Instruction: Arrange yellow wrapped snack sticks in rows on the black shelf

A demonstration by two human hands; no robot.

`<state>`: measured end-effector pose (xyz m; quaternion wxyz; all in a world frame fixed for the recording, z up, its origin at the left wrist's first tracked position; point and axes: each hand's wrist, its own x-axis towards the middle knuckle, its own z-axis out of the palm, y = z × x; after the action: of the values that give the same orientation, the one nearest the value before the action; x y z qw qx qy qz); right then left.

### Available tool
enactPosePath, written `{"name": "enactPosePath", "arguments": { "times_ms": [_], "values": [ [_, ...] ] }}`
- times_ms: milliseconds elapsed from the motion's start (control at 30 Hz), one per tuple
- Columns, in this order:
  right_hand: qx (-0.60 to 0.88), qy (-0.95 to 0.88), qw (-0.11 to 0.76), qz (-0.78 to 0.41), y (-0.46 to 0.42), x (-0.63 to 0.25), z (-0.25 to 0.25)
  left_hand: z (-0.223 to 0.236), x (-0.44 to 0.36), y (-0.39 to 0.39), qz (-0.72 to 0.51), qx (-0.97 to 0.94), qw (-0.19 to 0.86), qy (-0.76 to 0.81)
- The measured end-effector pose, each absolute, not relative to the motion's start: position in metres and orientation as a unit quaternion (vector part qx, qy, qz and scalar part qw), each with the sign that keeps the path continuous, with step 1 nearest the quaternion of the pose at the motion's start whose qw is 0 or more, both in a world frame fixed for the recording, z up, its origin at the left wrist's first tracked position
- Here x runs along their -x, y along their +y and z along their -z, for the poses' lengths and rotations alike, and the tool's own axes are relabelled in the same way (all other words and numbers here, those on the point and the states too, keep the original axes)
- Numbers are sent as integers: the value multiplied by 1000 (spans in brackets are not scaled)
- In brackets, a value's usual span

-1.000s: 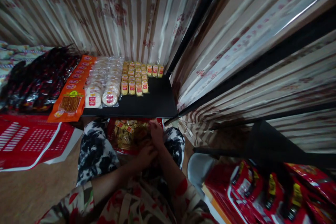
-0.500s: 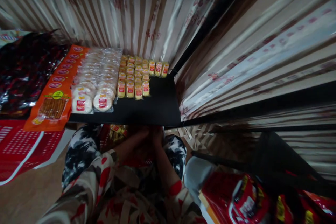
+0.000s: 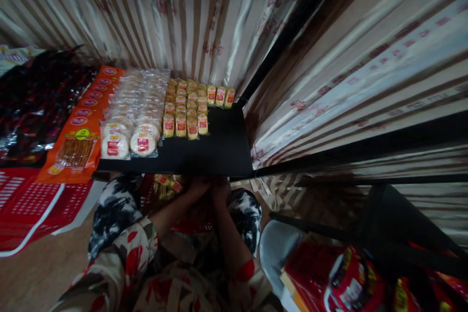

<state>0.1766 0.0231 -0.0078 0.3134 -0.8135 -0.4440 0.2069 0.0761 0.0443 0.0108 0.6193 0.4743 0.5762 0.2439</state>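
My left hand (image 3: 197, 188) and my right hand (image 3: 220, 189) are close together in my lap, just under the front edge of the black shelf (image 3: 215, 148). Both reach into a red bag of small yellow wrapped snacks (image 3: 166, 186) that lies between my knees. The fingers are in shadow and partly hidden by the shelf edge, so I cannot make out their grip. On the shelf stand rows of small yellow snack packs (image 3: 188, 107), beside round white cakes in clear wrap (image 3: 133, 117).
Orange packets (image 3: 78, 144) and dark shiny packets (image 3: 32, 102) lie left of the cakes. Flattened red cartons (image 3: 25, 204) rest on the wooden floor at left. Red snack bags (image 3: 347, 278) fill the lower right. Striped curtains hang behind and to the right.
Both hands have moved forward from the middle of my lap to just under the shelf edge. The view has shifted left and slightly down.
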Motion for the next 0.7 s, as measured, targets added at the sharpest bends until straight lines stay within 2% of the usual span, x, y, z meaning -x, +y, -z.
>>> {"name": "enactPosePath", "arguments": {
  "times_ms": [167, 367, 567, 700],
  "values": [
    [753, -547, 300, -209, 3, -172, -25, -20, -57, 38, -302, -505, 608, 533],
    [722, -575, 301, -241, -14, -171, -64, -32, -29, 22, -279, -565, 631, 453],
    [684, -562, 377, -275, -15, -176, -94, -67, -20, 13, -317, -537, 641, 447],
    [647, -495, 452, -363, -9, -177, -107, -86, -25, 14, -318, -515, 630, 486]
  ]
}}
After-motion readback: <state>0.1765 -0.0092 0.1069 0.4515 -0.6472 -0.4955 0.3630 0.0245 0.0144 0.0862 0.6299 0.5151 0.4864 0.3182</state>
